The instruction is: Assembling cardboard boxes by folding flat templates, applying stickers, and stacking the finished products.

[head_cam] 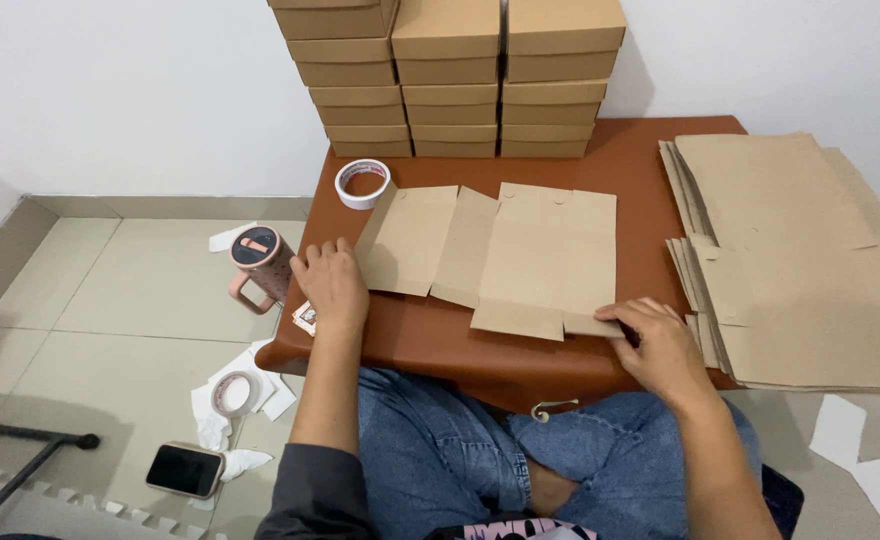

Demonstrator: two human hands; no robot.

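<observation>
A flat, unfolded brown cardboard box blank [520, 255] lies on the low brown table [440, 345] in front of me. My left hand [330, 285] rests palm down at the blank's left edge, fingers spread, touching the table and the card. My right hand [660, 345] sits at the blank's lower right corner, fingertips pressing on a small flap. Neither hand grips anything.
Stacks of assembled cardboard boxes [450, 75] stand at the table's back. A pile of flat blanks [800, 260] lies on the right. A tape roll [362, 183] sits on the table. On the floor are a pink mug [258, 262], another tape roll [235, 392], a phone [185, 469] and paper scraps.
</observation>
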